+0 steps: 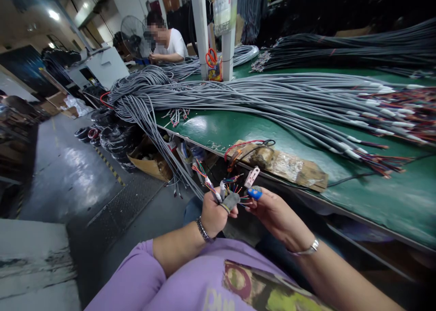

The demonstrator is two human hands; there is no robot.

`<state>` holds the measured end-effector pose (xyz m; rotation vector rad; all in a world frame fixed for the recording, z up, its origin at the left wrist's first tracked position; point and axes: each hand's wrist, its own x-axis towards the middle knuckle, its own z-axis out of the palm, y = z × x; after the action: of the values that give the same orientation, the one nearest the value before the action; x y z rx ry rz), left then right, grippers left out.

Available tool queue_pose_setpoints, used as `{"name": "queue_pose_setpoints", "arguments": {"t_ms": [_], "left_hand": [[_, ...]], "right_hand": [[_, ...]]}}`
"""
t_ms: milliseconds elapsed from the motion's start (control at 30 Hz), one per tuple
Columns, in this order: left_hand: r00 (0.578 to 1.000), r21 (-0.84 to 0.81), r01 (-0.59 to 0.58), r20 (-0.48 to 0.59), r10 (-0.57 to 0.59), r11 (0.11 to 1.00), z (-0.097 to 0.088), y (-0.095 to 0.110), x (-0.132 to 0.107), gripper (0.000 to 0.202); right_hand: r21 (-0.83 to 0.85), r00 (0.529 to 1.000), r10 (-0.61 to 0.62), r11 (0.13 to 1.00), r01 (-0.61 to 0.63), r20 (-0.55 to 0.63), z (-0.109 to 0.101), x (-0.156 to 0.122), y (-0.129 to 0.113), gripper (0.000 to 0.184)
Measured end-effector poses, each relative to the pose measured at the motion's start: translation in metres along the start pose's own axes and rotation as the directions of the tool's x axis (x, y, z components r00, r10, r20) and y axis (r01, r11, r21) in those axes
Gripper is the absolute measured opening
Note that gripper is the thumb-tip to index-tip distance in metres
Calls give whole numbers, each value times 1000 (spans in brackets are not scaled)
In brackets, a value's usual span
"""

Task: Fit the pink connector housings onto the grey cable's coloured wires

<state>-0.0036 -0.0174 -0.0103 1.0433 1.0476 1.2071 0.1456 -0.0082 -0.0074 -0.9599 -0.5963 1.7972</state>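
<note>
My left hand (215,212) is closed around the end of a grey cable (218,194), a grey cot on its thumb. Thin coloured wires (235,180) fan out of that cable end. My right hand (272,211) pinches those wire tips from the right, with a blue cot on one fingertip (255,192). Both hands hover just in front of the green bench's front edge (238,163), above my lap.
A thick spread of grey cables (272,95) with stripped coloured ends (391,116) covers the green bench. A taped cardboard pad (289,165) with red and black leads lies by the edge. Orange scissors (211,56) hang on a white post. Another person (168,45) works at the far end.
</note>
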Motion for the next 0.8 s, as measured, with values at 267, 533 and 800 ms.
{"name": "queue_pose_setpoints", "arguments": {"t_ms": [267, 533, 800], "left_hand": [[1000, -33, -14, 17, 15, 999, 6, 2, 3, 34], [1000, -23, 0, 5, 0, 1000, 13, 1, 12, 37], [1000, 24, 24, -2, -24, 999, 14, -3, 15, 40]], "right_hand": [[63, 985, 104, 991, -114, 138, -13, 17, -12, 32], [-436, 921, -379, 846, 307, -87, -9, 23, -11, 50], [-45, 986, -164, 985, 164, 2, 4, 32, -14, 48]]}}
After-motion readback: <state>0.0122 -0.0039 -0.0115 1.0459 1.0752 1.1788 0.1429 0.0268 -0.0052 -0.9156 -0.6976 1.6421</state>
